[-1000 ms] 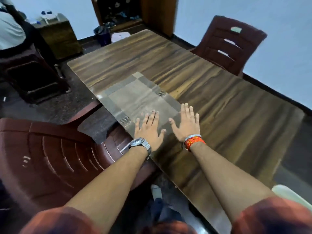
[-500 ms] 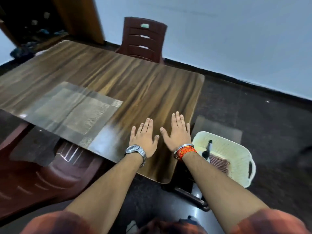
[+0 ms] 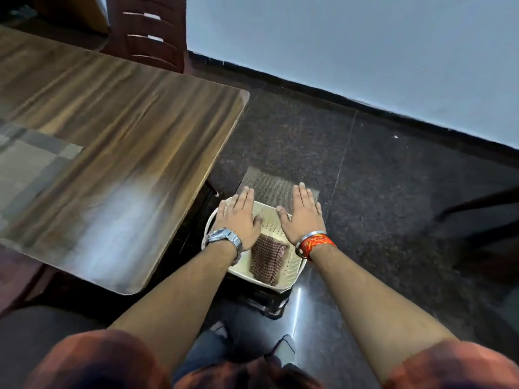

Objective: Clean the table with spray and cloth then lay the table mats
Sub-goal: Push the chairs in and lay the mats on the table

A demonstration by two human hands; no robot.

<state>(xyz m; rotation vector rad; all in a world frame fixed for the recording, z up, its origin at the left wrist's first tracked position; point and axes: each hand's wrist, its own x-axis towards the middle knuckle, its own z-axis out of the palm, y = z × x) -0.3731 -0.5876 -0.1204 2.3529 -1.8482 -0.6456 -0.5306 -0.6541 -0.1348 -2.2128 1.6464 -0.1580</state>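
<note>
Looking down, we see our two hands held out over one cream basket (image 3: 290, 272). It sits on the dark floor (image 3: 393, 220), just beside the short edge of the table (image 3: 134, 130), nearer to the closer corner. Our left hand (image 3: 238, 217) is flat and wide, with straight fingers, and it holds nothing. It hangs over the left side of the basket. Our right hand (image 3: 302, 217) is flat and wide too, with nothing in it, over the right side of the basket. We cannot tell if either hand touches the rim. Inside the basket, between our two wrists, lies one brown checked cloth (image 3: 266, 258), bunched up by the front wall. We count two mats. One grey table mat (image 3: 31, 161) lies flat on the table, well apart from the basket, and the side of the picture cuts it off. One darker floor mat (image 3: 269, 183) lies just behind the basket, under our fingertips. One dark red chair (image 3: 148, 32) stands at the far edge of the table. One watch (image 3: 224, 238) is on our left wrist.
</note>
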